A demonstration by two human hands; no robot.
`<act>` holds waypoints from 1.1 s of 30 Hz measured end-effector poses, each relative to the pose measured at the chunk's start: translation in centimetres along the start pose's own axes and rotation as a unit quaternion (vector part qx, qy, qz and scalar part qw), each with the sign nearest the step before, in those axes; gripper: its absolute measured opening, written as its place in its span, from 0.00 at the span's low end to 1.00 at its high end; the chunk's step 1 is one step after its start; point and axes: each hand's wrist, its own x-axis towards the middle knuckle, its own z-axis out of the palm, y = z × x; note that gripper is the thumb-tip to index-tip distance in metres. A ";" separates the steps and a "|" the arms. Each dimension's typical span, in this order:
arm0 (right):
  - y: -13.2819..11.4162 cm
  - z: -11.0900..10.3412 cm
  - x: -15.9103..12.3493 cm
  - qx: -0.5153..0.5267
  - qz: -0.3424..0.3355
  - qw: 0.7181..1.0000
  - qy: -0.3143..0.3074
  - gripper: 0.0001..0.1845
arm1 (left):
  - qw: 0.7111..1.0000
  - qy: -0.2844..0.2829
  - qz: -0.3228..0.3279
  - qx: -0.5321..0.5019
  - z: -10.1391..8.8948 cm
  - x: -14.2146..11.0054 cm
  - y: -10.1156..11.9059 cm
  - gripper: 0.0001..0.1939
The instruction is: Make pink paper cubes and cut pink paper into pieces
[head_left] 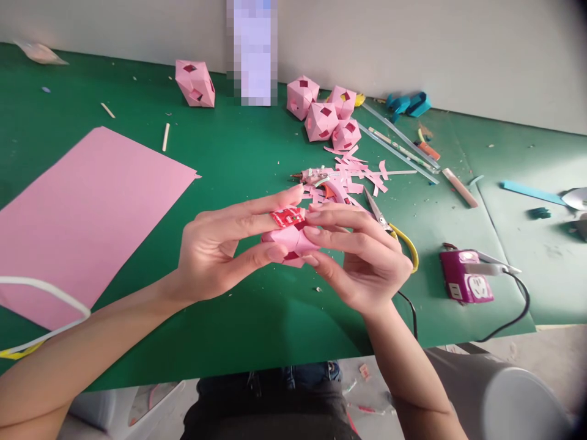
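Between my two hands, above the green table, is a pink folded-paper ball [293, 239] with openings in its sides. A small red printed packet [288, 216] sits at its top, against the fingers of my left hand; whether it is partly inside the ball I cannot tell. My left hand [220, 244] pinches the ball from the left, thumb below and fingers above. From the right, my right hand [367, 253] grips it with thumb and fingertips. Just behind lie pink paper scraps [355, 174], a glue gun [314, 176] and yellow-handled scissors [406, 241].
Several pink paper balls [321, 121] stand at the back, another [195, 84] farther left. A large pink sheet [92, 220] covers the left of the green table [257, 330]. A purple power socket [468, 278] with a cable is at right, near a grey stool [518, 403].
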 end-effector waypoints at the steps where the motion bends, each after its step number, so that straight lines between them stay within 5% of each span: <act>1: 0.1 0.0 0.0 -0.004 -0.003 1.000 -0.003 0.18 | 1.000 0.001 -0.005 -0.005 0.0 0.0 0.0 0.20; 7: -0.1 0.1 0.1 -0.019 -0.002 1.000 -0.019 0.18 | 1.000 0.000 0.009 -0.020 0.1 0.1 -0.4 0.20; 13: -0.5 0.3 -0.3 -0.003 0.088 0.995 0.038 0.19 | 0.996 0.010 0.034 -0.088 0.8 0.0 -1.8 0.42; 17: -0.5 0.3 -0.4 -0.036 0.087 0.995 0.031 0.20 | 0.997 0.014 0.011 -0.072 1.1 -0.1 -1.5 0.35; 29: -0.6 0.6 -0.5 -0.063 0.063 0.995 0.037 0.18 | 0.997 0.013 0.043 -0.057 1.0 -0.2 -2.0 0.37; 33: -0.3 0.4 -0.5 -0.062 0.060 0.996 0.027 0.18 | 0.997 0.032 0.000 -0.074 1.0 -0.2 -1.5 0.39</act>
